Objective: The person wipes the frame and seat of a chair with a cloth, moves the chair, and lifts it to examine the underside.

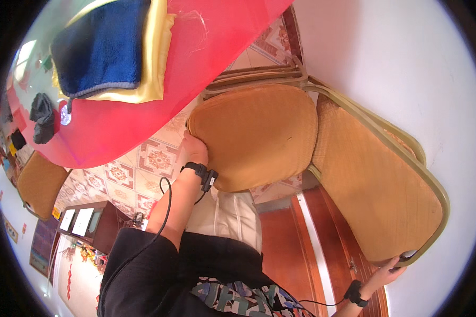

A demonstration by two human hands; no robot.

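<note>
In front of me stands a chair with a tan metal frame, a padded orange-brown seat [258, 134] and a matching backrest [384, 186]. My left hand [195, 148] grips the seat's left edge, the fingertips hidden beneath it. At the far corner of the backrest, my right hand [386, 272] holds the metal frame [446, 202]. Both wrists wear black bands with cables. Behind the backrest, part of another chair frame [404, 138] shows close to the white wall.
A round table with a red top [115, 138] bears a folded blue towel [103, 47] on yellow cloth [156, 59], and a crumpled dark cloth [43, 119]. Another chair [41, 184] stands beyond it. A white wall [380, 47] rises at right; a wooden door [285, 241] lies behind me.
</note>
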